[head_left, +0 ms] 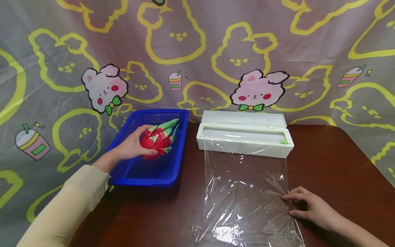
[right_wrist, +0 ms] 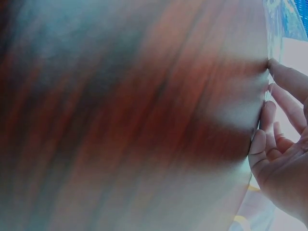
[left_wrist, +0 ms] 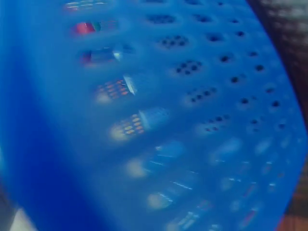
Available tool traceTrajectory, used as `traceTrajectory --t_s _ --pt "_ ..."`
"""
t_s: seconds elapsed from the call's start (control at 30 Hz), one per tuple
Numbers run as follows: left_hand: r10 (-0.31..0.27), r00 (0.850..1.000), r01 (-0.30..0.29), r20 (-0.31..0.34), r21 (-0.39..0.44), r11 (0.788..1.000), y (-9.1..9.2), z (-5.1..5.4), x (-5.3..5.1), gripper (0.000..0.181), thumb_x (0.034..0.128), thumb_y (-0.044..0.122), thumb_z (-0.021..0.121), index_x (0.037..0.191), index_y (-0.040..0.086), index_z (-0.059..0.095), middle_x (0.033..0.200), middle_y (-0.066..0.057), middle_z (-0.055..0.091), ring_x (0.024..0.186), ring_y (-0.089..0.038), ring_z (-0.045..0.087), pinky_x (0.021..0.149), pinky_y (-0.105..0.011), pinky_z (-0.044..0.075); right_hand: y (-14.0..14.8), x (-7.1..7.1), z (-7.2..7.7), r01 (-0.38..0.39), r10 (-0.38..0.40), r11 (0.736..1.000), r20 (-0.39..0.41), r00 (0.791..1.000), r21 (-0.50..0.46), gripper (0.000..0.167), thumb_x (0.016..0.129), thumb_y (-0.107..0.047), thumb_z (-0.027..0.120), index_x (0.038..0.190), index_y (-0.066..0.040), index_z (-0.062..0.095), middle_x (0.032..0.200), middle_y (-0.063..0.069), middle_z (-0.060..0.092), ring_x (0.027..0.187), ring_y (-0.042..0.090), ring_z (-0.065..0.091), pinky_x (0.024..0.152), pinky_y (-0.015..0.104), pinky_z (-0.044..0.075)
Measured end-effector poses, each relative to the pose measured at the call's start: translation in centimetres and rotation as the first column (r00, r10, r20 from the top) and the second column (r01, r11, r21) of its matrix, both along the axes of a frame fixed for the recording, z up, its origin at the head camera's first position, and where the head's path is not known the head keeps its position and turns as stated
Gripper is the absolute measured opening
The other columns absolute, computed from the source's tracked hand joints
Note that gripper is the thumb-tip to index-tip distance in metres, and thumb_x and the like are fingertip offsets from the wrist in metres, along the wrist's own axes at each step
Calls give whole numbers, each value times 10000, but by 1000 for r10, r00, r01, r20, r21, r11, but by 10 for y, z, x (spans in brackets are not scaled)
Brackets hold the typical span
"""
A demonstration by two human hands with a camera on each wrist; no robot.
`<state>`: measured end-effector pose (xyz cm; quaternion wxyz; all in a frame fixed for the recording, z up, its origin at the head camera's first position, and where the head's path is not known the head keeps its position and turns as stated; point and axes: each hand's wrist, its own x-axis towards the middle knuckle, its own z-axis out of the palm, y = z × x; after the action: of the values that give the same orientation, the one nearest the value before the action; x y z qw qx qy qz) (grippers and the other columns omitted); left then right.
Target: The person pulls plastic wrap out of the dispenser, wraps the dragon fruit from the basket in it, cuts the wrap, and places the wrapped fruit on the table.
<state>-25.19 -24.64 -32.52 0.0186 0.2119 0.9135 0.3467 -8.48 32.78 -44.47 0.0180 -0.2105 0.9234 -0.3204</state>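
Note:
In the head view my left hand (head_left: 133, 144) holds a red dragon fruit (head_left: 158, 138) with green-tipped scales, the thumb on its near side. The fruit is over the blue plastic basket (head_left: 182, 154); I cannot tell whether it touches the bottom. The left wrist view is filled by the basket's slotted wall (left_wrist: 144, 101). Clear cling film (head_left: 237, 195) runs from a white dispenser box (head_left: 243, 146) toward me over the table. My right hand (head_left: 314, 207) touches the film's right edge with thumb and fingertips apart, and creases fan out there.
The dispenser's lid (head_left: 243, 118) stands raised behind it, and a small green slider (head_left: 284, 142) sits at its right end. A dark brown wooden table (head_left: 333, 154) carries everything. Behind it hangs a patterned curtain (head_left: 197, 41).

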Motion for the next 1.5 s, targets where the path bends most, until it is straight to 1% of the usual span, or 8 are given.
traceTrajectory --t_s 0.33,0.53,0.73,0.9,1.07,1.17,1.33,1.5 --pt "-61 996 63 -65 32 997 25 26 11 842 723 217 860 1403 100 377 1282 -122 472 1132 -303 478 833 -469 530 -1 0 -3 -7 6 1000 -41 999 -10 376 737 -288 838 1078 -178 726 999 -114 533 823 -10 485 633 211 422" --pt "-151 985 157 -79 77 985 46 39 17 865 717 159 859 1421 91 360 1328 -124 440 1175 -309 446 859 -487 519 -3 0 -2 -16 15 1000 -38 999 -10 379 733 -254 846 1077 -155 724 998 -89 537 808 0 479 619 219 410" --pt "-245 968 250 -64 102 963 75 44 21 873 708 156 865 1419 128 360 1353 -88 417 1211 -289 425 852 -446 530 -3 -2 0 -35 33 999 -54 998 -28 374 731 -208 850 1071 -120 722 987 -73 539 791 13 471 610 219 408" --pt "-348 934 357 -84 130 925 102 43 23 877 686 164 877 1409 143 381 1358 -50 413 1214 -250 438 860 -391 530 -3 -3 -1 -39 35 998 -92 995 -41 379 716 -185 859 1067 -132 725 982 -97 538 779 14 469 609 204 408" --pt "-454 880 474 -140 171 864 132 42 24 873 656 145 895 1385 107 417 1369 -58 412 1214 -222 449 881 -345 519 -2 -2 -2 -38 32 998 -126 992 -52 391 701 -157 866 1065 -147 727 981 -107 543 790 13 481 623 191 418" --pt "-506 849 527 -150 184 830 148 40 25 864 655 132 898 1376 101 421 1361 -64 415 1194 -218 470 871 -323 522 -2 -2 -3 -49 41 997 -133 990 -61 388 704 -145 864 1067 -141 726 978 -104 544 797 16 485 631 186 418" --pt "-563 816 578 -133 143 804 168 36 29 846 673 160 890 1367 105 410 1379 -50 401 1199 -189 460 859 -282 521 -2 -1 -2 -35 30 999 -107 994 -39 379 716 -192 859 1068 -140 728 979 -105 541 805 7 485 634 192 420" --pt "-599 796 605 -87 96 791 184 31 32 856 672 200 886 1372 104 403 1393 -32 391 1205 -156 451 849 -252 517 -1 1 -1 -21 19 1000 -82 996 -21 374 726 -233 853 1068 -145 731 984 -105 541 818 -2 478 643 203 422"
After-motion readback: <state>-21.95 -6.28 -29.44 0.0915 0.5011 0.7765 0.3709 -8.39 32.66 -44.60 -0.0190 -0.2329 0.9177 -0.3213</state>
